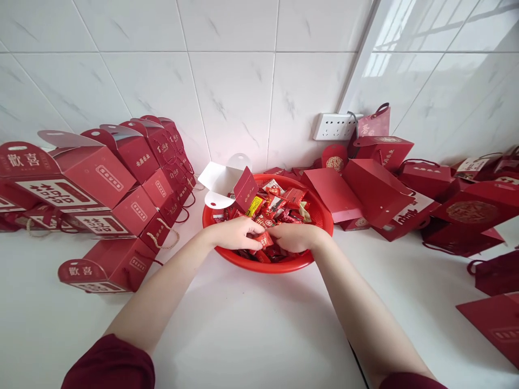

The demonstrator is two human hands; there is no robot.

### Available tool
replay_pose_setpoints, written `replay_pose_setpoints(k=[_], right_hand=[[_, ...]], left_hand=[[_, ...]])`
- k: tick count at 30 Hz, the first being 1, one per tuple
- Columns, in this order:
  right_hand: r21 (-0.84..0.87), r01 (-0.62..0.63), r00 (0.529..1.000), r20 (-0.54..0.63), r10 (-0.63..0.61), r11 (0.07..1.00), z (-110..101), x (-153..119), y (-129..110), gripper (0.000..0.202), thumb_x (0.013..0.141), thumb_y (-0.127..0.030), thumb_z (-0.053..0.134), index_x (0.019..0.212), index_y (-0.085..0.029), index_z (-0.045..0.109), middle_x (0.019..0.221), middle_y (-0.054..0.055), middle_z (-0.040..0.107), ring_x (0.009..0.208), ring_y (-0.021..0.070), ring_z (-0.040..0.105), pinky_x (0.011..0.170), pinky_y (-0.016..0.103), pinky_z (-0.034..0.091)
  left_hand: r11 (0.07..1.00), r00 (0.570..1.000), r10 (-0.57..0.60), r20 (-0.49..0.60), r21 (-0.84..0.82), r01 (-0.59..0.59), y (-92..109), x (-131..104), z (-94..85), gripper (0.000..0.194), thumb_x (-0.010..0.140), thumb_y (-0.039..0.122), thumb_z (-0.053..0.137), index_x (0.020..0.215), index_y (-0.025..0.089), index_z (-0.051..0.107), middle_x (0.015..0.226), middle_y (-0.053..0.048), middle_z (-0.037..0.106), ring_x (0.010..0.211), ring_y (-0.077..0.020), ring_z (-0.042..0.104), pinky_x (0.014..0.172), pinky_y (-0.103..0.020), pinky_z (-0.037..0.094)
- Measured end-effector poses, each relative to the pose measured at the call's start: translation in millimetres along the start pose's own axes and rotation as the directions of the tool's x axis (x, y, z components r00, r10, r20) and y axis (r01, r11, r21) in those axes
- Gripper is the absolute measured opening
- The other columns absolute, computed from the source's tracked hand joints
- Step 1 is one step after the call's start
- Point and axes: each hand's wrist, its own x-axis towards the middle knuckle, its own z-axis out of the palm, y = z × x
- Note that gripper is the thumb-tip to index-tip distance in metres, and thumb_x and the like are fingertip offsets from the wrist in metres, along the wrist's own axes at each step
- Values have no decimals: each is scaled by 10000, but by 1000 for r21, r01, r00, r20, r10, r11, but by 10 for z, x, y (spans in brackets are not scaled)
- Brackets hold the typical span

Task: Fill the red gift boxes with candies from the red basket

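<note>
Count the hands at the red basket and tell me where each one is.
2. The left hand is over the near left of the red basket, touching a red packet; the right hand is over its near right, fingertips hidden. No others show.

an indoor room, kitchen-like, though whether home or shop cannot be told: a white worktop [251,329] against glossy wall tiles [231,97] with marble-like veining, a white socket panel [334,126] by them, and a barred, window-like reflection [409,27] in the glaze.
</note>
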Motion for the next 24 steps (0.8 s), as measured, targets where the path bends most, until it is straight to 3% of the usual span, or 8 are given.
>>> replay_pose_setpoints(k=[3,5,7,11,18,21,24], right_hand=[[63,39,998,56,-42,997,7,5,-12,290,864,-132,479,1015,-242,700,1069,44,754,834,197,686,655,251,478],[106,47,997,59,-54,993,19,8,-21,170,895,-262,532,943,-238,693,994,43,755,792,206,674,644,266,473],[129,25,998,55,-33,991,34,9,-33,112,849,-325,629,831,-220,664,846,41,736,701,205,646,597,273,451],[108,15,999,35,-19,994,46,16,-54,60,771,-195,670,799,-205,618,796,38,697,668,194,612,560,267,416],[94,83,983,-173,-66,992,40,54,-20,165,788,-105,582,932,-182,604,954,76,697,814,195,628,651,256,423],[178,146,956,-277,-93,973,46,63,-6,159,802,-157,623,955,-197,603,920,31,693,798,172,616,664,253,422],[271,138,925,-379,-27,953,42,61,2,159,773,-260,709,898,-213,623,825,-12,680,748,161,603,631,254,407]], left_hand=[[999,999,8,-35,-52,-9,-8,-9,0,279,831,390,625,675,174,542,644,31,490,587,-104,407,549,-245,306],[996,998,6,-67,-85,-12,-24,-4,5,286,860,429,614,758,164,644,698,13,575,634,-117,469,585,-242,348],[995,990,-4,-143,-101,-10,-41,3,6,333,875,464,605,748,161,658,699,14,598,640,-116,486,593,-239,358],[994,963,-46,-264,-107,18,-62,7,-4,386,869,503,617,715,152,658,681,7,654,628,-120,541,573,-236,373],[982,902,-125,-413,-184,52,-88,9,-15,373,897,484,606,803,141,718,793,-49,751,739,-176,666,670,-277,486],[956,875,-129,-466,-292,-14,-93,16,-4,360,898,489,614,865,139,690,799,-59,740,781,-185,690,714,-291,523],[929,874,-88,-478,-357,-102,-87,27,13,307,913,444,597,1038,166,635,768,-18,698,730,-161,686,723,-300,552]])
